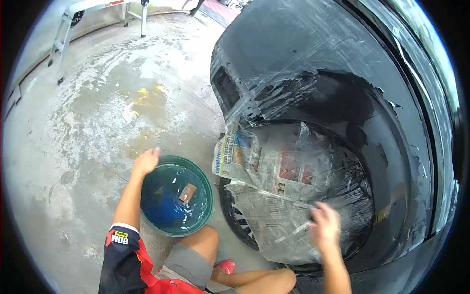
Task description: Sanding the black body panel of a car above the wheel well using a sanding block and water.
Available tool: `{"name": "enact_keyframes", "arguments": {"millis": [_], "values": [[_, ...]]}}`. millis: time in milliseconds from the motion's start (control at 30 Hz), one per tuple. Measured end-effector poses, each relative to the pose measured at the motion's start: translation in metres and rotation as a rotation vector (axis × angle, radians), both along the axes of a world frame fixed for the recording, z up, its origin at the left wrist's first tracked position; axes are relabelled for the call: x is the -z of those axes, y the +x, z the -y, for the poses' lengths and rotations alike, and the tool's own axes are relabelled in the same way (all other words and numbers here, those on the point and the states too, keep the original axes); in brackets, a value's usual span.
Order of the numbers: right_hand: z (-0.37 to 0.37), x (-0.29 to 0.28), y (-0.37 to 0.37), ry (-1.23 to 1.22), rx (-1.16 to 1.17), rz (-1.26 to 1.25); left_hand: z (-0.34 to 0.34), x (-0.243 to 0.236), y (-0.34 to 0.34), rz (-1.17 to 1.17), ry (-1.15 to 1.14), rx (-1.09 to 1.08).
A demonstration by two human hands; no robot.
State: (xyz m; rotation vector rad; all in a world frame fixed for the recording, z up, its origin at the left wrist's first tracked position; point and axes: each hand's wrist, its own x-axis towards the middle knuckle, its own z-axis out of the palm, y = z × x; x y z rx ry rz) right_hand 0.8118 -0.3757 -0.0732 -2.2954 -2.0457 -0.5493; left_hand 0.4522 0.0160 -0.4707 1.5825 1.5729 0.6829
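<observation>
My left hand [146, 162] is at the upper left rim of a round green tub [209, 196], its fingers loosely curled together with nothing visible in them. Water fills the tub, and a brown rectangular block [187, 193] lies in it. Over on the right, my right hand [325, 226] is in front of the newspaper [274, 208] that covers a car wheel. Motion blurs its fingers, so I cannot make out whether they hold anything. Around the wheel curves a dark car fender [350, 100], partly wet and streaked with grey.
A black tyre edge [241, 225] shows below the newspaper. At the far left a metal step stand [63, 41] is on the wet, stained concrete floor [98, 132]. My bent knees, in grey shorts [185, 264], are close to the tub and wheel.
</observation>
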Motion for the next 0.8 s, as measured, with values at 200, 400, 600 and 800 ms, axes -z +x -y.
{"name": "enact_keyframes", "arguments": {"millis": [200, 400, 600, 800], "values": [[-0.205, 0.251, -0.178, -0.377, -0.366, -0.394, 0.037, -0.075, -0.001, -0.446, 0.150, 0.307], [-0.238, 0.383, -0.228, -0.356, -0.309, -0.217, 0.057, -0.065, -0.023, -0.441, 0.170, 0.112], [-0.236, 0.387, -0.228, -0.401, -0.628, -0.521, 0.089, -0.068, -0.066, -0.523, 0.062, -0.127], [-0.272, 0.194, -0.170, 0.105, -0.558, -0.835, 0.083, -0.080, -0.053, -0.459, 0.040, -0.068]]}}
